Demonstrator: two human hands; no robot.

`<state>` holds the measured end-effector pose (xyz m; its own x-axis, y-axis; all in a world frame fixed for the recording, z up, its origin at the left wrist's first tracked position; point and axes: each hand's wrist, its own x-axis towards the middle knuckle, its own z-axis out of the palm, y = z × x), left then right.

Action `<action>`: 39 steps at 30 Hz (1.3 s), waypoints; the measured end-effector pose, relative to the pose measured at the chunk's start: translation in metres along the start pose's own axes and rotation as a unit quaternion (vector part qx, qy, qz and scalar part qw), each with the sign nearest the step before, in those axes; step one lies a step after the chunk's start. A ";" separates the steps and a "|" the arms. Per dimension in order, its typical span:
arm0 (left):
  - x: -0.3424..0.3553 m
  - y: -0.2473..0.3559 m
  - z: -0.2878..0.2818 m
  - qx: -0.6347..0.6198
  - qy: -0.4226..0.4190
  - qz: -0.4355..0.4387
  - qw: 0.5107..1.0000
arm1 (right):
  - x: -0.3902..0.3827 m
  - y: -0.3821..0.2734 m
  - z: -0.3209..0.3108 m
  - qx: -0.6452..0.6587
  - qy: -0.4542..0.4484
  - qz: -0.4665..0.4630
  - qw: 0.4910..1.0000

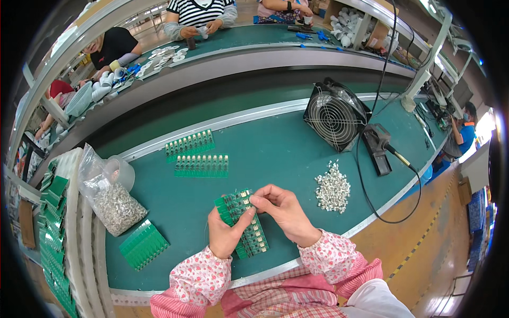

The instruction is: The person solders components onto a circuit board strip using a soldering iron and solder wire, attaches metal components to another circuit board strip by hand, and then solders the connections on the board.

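Observation:
My left hand grips a green circuit board panel with a row of small white parts along its right side. My right hand pinches at that panel's upper right edge; whether a small part is between the fingertips I cannot make out. Two smaller green board strips lie beyond my hands, and a stack of bare green boards is to the left. A pile of tiny white metallic parts sits to the right of my right hand.
A bag of small parts, a tape roll and trays of boards line the left. A black fan and soldering iron in its holder, with cables, are at right. Co-workers work across the bench and far right.

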<state>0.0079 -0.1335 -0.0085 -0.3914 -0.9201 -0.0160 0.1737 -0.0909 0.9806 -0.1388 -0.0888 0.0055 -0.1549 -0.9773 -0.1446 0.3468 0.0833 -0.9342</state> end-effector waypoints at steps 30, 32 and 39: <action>-0.005 0.011 0.013 0.086 -0.089 0.091 0.988 | -0.007 0.019 0.003 -0.001 0.070 -0.117 0.991; -0.006 0.005 0.014 0.027 -0.049 0.047 0.997 | -0.009 0.016 -0.002 -0.087 0.075 -0.152 0.982; -0.001 0.002 0.003 -0.140 -0.009 -0.080 0.987 | -0.026 -0.020 -0.096 -0.631 0.249 -0.295 0.673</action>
<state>0.0057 -0.1314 -0.0062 -0.4500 -0.8785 -0.1602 0.3510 -0.3389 0.8729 -0.2306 -0.0460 -0.0030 -0.3213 -0.7522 0.5753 -0.9237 0.1151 -0.3653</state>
